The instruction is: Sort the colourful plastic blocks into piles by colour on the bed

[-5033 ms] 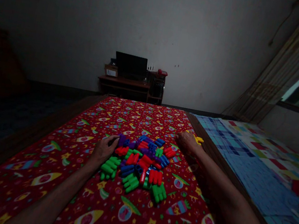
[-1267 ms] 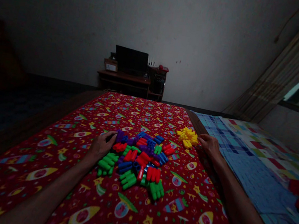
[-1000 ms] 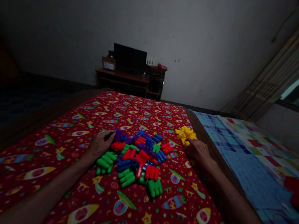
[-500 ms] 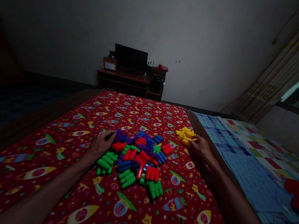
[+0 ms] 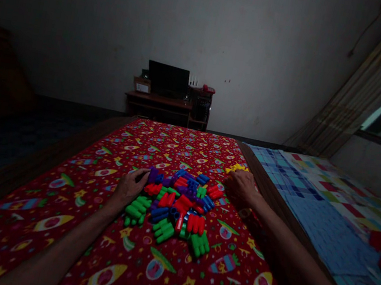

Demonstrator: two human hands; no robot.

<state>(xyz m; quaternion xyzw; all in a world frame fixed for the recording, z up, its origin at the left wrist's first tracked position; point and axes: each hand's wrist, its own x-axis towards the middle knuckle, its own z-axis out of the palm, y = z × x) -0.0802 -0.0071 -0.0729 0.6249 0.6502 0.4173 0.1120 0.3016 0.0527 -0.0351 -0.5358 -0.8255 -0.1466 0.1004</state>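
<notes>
Right hand at yellow blocks, seemingly arranging; left hand at purple block. Can't tell either grip from here. Next calls for light touch.

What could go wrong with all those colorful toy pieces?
The yellow pieces sit near the right edge of the red cloth, so a bump might push one over it. The right hand hides some of them from this view, so a slip there could be missed. The left hand is at the mixed pile; since its pieces overlap, a knock might make some slide.
</notes>
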